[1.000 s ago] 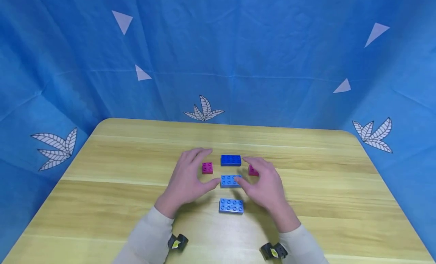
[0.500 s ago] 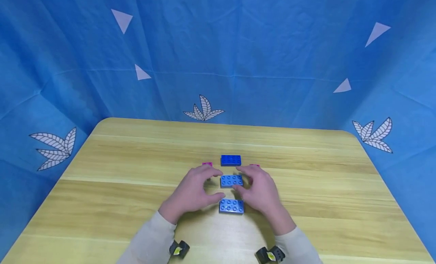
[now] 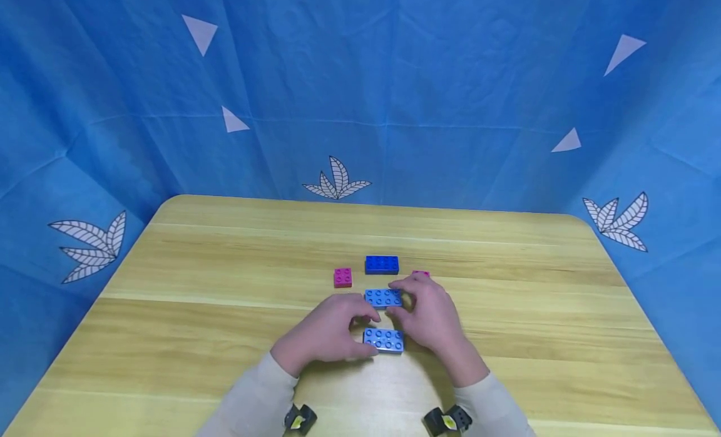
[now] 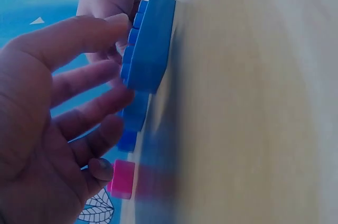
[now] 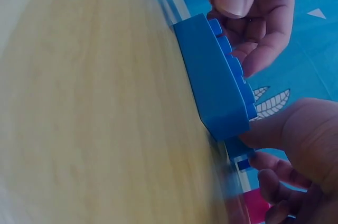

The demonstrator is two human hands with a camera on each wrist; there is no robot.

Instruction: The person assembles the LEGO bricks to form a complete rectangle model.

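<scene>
In the head view, a light blue toy brick (image 3: 385, 340) lies nearest the person. My left hand (image 3: 327, 334) curves round its left end, thumb on the near side and fingers beyond the far side, with a gap at the fingers. Just behind lies a second light blue brick (image 3: 378, 298). My right hand (image 3: 430, 315) pinches its right end between thumb and index finger. Farther back sits a dark blue brick (image 3: 382, 265). Small pink bricks flank the row: one on the left (image 3: 342, 278), another on the right (image 3: 420, 273) mostly hidden behind the right hand.
A wooden table (image 3: 169, 337) with rounded far corners carries all the bricks. Behind it hangs a blue cloth (image 3: 450, 80) with white triangles and leaf prints. Each forearm wears a small black wrist device.
My left hand has come from beside the left pink brick toward me, to the nearest light blue brick. My right hand has shifted slightly left and closed at the middle brick. The bricks stay put.
</scene>
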